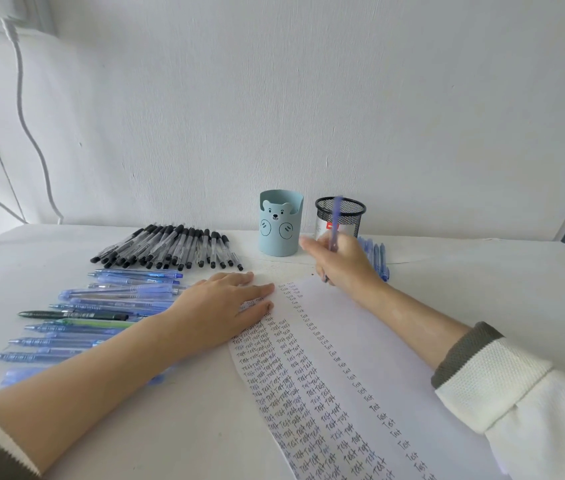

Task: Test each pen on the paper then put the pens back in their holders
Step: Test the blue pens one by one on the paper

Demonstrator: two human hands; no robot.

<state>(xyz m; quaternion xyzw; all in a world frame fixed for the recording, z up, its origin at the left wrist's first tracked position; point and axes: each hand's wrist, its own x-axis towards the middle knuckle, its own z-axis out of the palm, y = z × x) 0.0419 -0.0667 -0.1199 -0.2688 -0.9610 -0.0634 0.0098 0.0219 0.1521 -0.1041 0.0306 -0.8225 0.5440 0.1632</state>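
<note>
A long sheet of paper (395,358) covered in columns of the word "Test" runs from the table's middle to the bottom right. My left hand (218,306) lies flat on its top left corner, fingers straight. My right hand (341,259) grips a blue pen (335,223) upright, its tip at the paper's top edge. Behind stand a light blue bear holder (280,221) and a black mesh holder (340,216). Several black pens (170,245) lie in a row at the back left, and several blue pens (101,317) lie left of the paper.
A few more blue pens (379,252) lie to the right of my right hand by the mesh holder. A white wall rises just behind the holders. White cables (28,133) hang at the far left. The white table (481,289) stretches to the right.
</note>
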